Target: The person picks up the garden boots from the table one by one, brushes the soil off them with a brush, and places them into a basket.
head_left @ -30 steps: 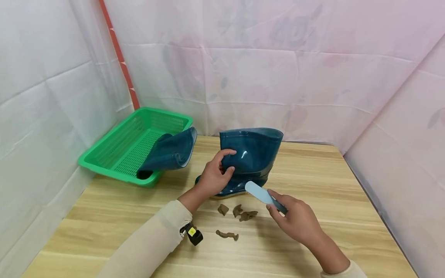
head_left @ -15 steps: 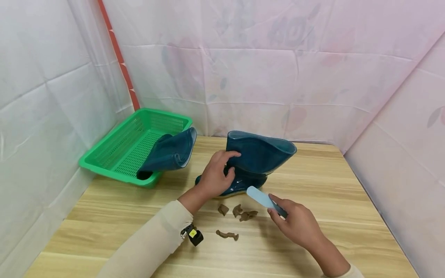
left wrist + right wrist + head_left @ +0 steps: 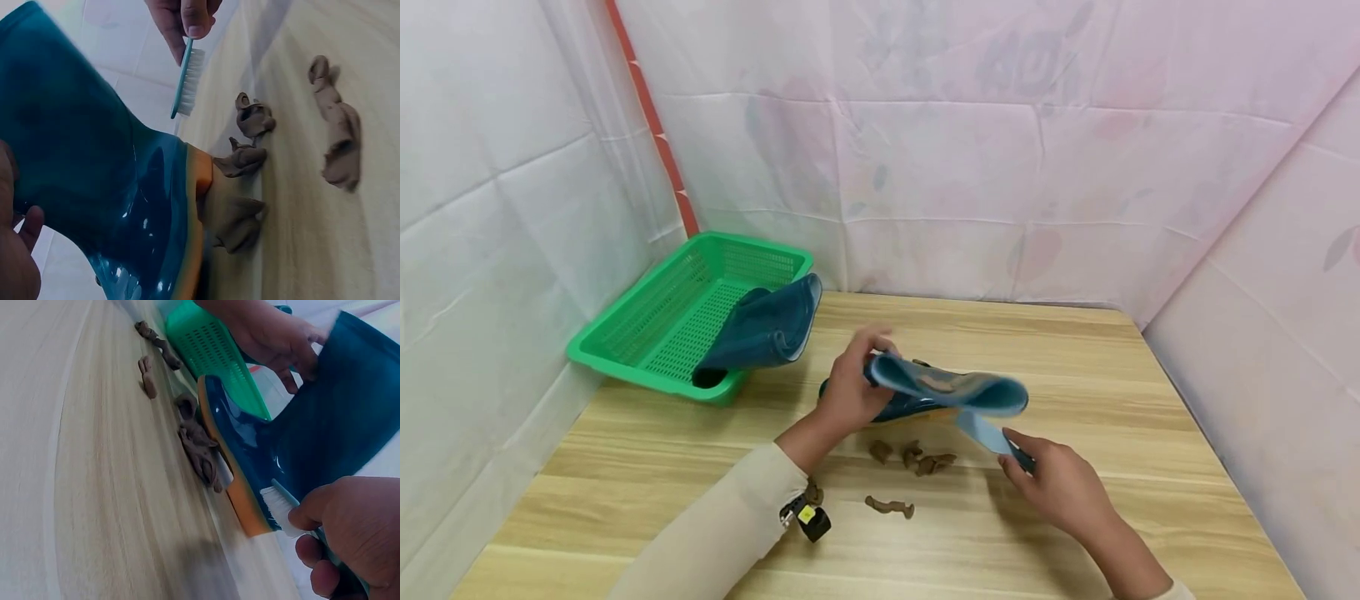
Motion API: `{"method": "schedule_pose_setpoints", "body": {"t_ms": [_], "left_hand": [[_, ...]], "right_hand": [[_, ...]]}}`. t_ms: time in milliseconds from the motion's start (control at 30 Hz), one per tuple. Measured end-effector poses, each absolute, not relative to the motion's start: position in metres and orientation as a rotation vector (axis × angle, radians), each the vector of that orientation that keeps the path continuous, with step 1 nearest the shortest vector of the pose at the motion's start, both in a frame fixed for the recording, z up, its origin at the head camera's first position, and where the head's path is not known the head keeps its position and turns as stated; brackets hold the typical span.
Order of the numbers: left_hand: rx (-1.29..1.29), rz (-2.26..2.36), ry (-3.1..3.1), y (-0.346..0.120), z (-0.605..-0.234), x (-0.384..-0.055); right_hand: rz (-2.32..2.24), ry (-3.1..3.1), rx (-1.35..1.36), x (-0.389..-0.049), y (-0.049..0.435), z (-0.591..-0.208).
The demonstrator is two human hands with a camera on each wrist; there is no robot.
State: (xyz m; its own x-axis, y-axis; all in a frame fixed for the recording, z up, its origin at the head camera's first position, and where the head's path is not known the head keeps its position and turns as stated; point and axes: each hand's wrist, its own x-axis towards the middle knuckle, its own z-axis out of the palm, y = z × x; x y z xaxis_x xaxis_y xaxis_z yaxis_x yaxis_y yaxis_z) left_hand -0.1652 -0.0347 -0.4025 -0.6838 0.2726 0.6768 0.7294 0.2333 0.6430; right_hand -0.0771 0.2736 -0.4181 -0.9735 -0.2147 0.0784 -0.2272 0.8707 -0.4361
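The blue boot (image 3: 300, 437), tilted at the worktop (image 3: 1075, 367), is gripped by its shaft in the left hand (image 3: 853, 383), toe pointed left. The brush (image 3: 985, 432) is pinched by the right hand (image 3: 1060, 483), nearer the heel, its long axis aimed forward-left toward the boot.

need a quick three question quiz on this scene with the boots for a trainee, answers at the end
1. What does the right hand hold?
2. True or false: the boot in the green basket sticks out past the rim.
3. Where do the brown lumps lie? A in the green basket, B on the table, C in the right hand

Key: 1 a brush; 2 true; 3 B
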Motion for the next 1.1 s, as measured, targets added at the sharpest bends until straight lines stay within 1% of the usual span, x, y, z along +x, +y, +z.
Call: {"method": "schedule_pose_setpoints", "body": {"t_ms": [100, 167, 233, 433, 500, 600, 800, 900, 1033, 1100], "left_hand": [[-1.029, -1.434, -2.090, -0.043, -0.406, -0.161], [-1.030, -1.473, -2.140, -0.048, -0.408, -0.156], [-0.949, -1.537, -2.221, -0.053, -0.410, -0.151], [-0.498, -1.782, -2.503, -0.061, -0.417, -0.138], [-0.398, -1.910, -2.557, -0.063, -0.420, -0.135], [-0.339, -2.018, -2.630, -0.066, -0.424, -0.129], [-0.325, -2.090, -2.687, -0.068, -0.428, -0.119], [-0.296, -1.988, -2.743, -0.068, -0.427, -0.112], [-0.300, -1.645, -2.829, -0.068, -0.424, -0.105], [-0.316, -1.545, -2.840, -0.068, -0.423, -0.103]], "right_hand": [[0.712, -3.030, 0.333, -0.076, 0.276, -0.418], [0.704, -3.040, 0.316, -0.076, 0.277, -0.419], [0.702, -3.064, 0.289, -0.076, 0.277, -0.419], [0.702, -3.087, 0.265, -0.076, 0.278, -0.421], [0.702, -3.086, 0.263, -0.076, 0.278, -0.422], [0.701, -3.081, 0.269, -0.077, 0.278, -0.423], [0.702, -3.068, 0.274, -0.077, 0.279, -0.425], [0.700, -3.073, 0.264, -0.077, 0.279, -0.426], [0.700, -3.082, 0.257, -0.077, 0.279, -0.425], [0.703, -3.084, 0.252, -0.077, 0.280, -0.425]]}}
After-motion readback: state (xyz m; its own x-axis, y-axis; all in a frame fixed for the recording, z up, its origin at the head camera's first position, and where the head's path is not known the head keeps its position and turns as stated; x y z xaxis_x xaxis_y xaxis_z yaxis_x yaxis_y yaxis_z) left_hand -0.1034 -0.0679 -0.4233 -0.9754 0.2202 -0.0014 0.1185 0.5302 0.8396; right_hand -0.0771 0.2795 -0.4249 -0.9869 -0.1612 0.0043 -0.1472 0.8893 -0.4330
